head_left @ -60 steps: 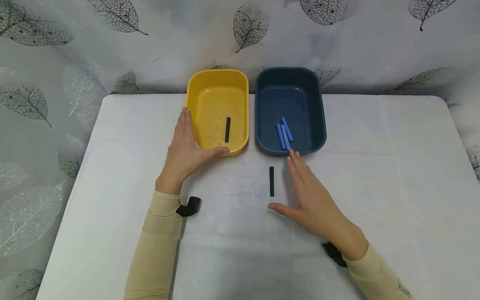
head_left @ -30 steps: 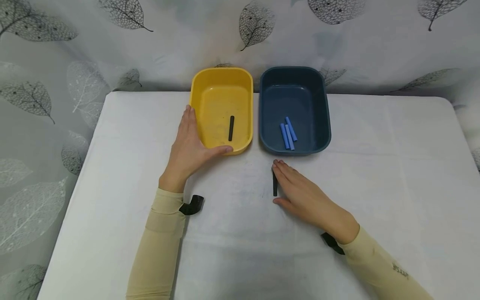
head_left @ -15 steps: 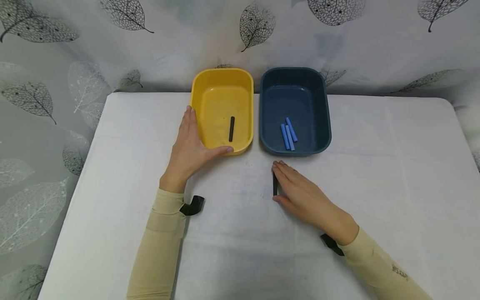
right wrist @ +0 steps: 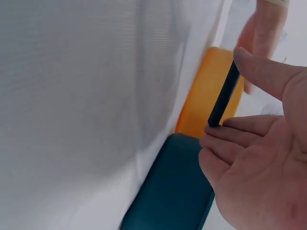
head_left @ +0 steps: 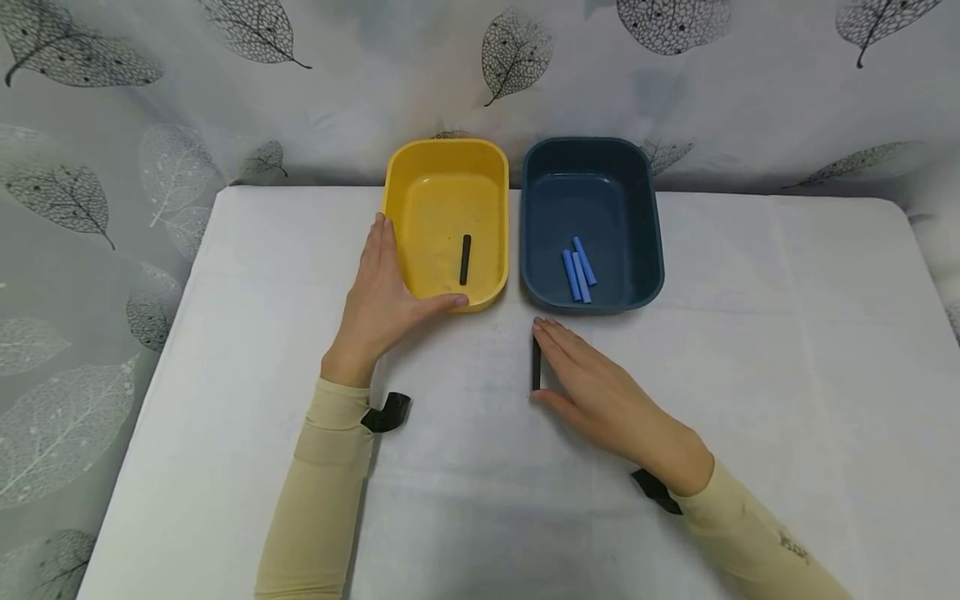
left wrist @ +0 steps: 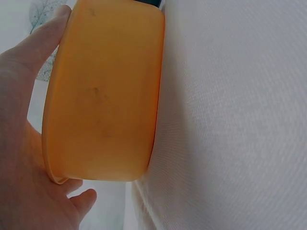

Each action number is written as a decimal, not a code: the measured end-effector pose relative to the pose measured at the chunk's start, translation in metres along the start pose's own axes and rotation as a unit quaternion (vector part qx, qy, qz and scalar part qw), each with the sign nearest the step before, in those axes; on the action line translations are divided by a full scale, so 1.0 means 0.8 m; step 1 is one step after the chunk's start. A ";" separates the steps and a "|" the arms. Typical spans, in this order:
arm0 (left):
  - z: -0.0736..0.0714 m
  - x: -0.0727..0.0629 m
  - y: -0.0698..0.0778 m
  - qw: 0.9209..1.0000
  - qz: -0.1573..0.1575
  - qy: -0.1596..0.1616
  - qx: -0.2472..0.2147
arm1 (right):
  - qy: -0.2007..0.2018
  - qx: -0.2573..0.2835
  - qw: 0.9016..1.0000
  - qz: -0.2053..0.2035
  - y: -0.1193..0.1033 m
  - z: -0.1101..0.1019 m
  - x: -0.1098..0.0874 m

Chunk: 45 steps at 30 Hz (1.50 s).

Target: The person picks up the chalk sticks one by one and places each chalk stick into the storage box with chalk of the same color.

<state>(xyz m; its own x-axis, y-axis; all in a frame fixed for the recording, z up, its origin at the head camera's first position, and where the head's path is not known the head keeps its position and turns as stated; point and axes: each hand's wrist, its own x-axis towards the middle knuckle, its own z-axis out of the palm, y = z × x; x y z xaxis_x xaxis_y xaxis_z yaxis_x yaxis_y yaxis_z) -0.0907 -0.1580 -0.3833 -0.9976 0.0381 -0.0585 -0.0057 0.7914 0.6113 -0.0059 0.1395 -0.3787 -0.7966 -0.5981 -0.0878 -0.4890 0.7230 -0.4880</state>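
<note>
My right hand point(head_left: 600, 387) pinches a black chalk-like stick point(head_left: 536, 364) lengthwise, thumb at its near end and fingertips at its far end. In the right wrist view the stick point(right wrist: 224, 95) spans from thumb to fingertips, apart from the palm. My left hand point(head_left: 378, 300) rests on the near left corner of a yellow plastic tub point(head_left: 442, 204), thumb along the front rim and straight fingers along the left side. In the left wrist view the tub's outer wall point(left wrist: 108, 96) is beside the hand. Another black stick point(head_left: 465, 260) lies inside the tub.
A dark blue tub point(head_left: 592, 204) stands just right of the yellow one, with several blue sticks point(head_left: 577, 271) near its front. Both tubs sit at the back edge of a white-covered table point(head_left: 465, 483). Behind hangs a leaf-patterned curtain point(head_left: 405, 83).
From above the table near the blue tub, my right hand came down to the black stick, closed thumb and fingertips on its ends, and shifted it slightly left. The left hand stayed at the yellow tub.
</note>
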 end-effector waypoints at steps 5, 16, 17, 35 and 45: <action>0.000 0.000 -0.001 1.000 0.000 0.001 0.005 | 0.005 0.015 1.000 -0.002 -0.007 -0.003 0.005; 0.000 0.001 0.001 1.000 0.003 0.001 0.005 | 0.029 0.041 0.999 -0.014 -0.021 -0.008 0.018; 0.000 0.001 0.001 1.000 0.002 0.001 0.005 | 0.030 0.042 0.999 -0.014 -0.023 -0.008 0.019; -0.001 0.000 0.000 1.000 0.001 -0.001 0.008 | 0.078 0.061 0.995 0.028 -0.026 -0.012 0.056; 0.000 0.000 0.000 1.000 0.013 0.007 0.002 | 0.079 0.057 0.995 0.032 -0.026 -0.014 0.073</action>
<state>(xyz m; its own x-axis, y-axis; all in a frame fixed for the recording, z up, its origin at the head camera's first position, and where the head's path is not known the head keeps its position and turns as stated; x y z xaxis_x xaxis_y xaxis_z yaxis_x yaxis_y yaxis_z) -0.0906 -0.1580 -0.3828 -0.9983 0.0499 -0.0314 0.0204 0.7923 0.6097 -0.0462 0.0939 -0.3641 -0.8754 -0.4833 0.0114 -0.3988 0.7085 -0.5823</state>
